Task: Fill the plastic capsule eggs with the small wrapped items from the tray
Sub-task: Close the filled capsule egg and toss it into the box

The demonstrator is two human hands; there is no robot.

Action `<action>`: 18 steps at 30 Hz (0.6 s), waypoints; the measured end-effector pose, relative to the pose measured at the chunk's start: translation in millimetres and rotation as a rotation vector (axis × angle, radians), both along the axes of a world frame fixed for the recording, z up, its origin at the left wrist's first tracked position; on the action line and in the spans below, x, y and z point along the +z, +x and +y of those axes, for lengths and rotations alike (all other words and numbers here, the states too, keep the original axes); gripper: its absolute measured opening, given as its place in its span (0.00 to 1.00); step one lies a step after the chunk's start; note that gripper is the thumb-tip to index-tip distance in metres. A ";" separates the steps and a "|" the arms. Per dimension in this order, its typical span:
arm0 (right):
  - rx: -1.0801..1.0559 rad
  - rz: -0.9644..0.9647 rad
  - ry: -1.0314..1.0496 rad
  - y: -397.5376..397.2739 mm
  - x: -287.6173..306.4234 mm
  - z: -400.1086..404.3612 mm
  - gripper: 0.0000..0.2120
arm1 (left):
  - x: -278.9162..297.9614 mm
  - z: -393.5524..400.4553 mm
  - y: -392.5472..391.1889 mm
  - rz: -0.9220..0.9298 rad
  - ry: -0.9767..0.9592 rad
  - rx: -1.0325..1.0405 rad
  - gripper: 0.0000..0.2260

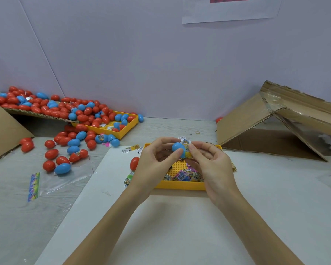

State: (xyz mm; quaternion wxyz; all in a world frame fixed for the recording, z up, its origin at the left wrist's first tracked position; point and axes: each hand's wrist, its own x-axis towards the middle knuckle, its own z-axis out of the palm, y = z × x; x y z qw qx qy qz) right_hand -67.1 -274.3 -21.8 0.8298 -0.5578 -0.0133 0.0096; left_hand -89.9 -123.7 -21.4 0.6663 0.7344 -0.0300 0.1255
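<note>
My left hand (157, 159) grips a blue capsule egg (178, 148) above the yellow tray (180, 185). Fingers of my right hand (208, 161) pinch a small yellow wrapped item (187, 154) at the egg's open side. Several colourful wrapped items (185, 175) lie in the tray beneath my hands. A red egg (134, 163) lies just left of the tray, with a few loose wrapped items (129, 177) beside it.
Several red and blue eggs (65, 150) are scattered at the left. A second yellow tray (122, 131) and a cardboard flap (36, 111) hold more. A collapsed cardboard box (275, 131) stands at the right. A clear plastic bag (52, 180) lies at left front.
</note>
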 end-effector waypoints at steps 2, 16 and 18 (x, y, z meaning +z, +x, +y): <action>-0.008 0.005 -0.008 -0.1 -0.1 -0.3 0.11 | 0.0 0.0 0.1 -0.002 0.008 0.001 0.12; 0.019 0.006 -0.039 -0.2 -1.4 0.6 0.09 | -3.1 0.0 0.9 -0.025 0.037 -0.008 0.12; 0.037 0.002 -0.055 -0.6 -0.7 0.0 0.09 | -3.2 -0.4 0.6 -0.038 0.029 -0.005 0.12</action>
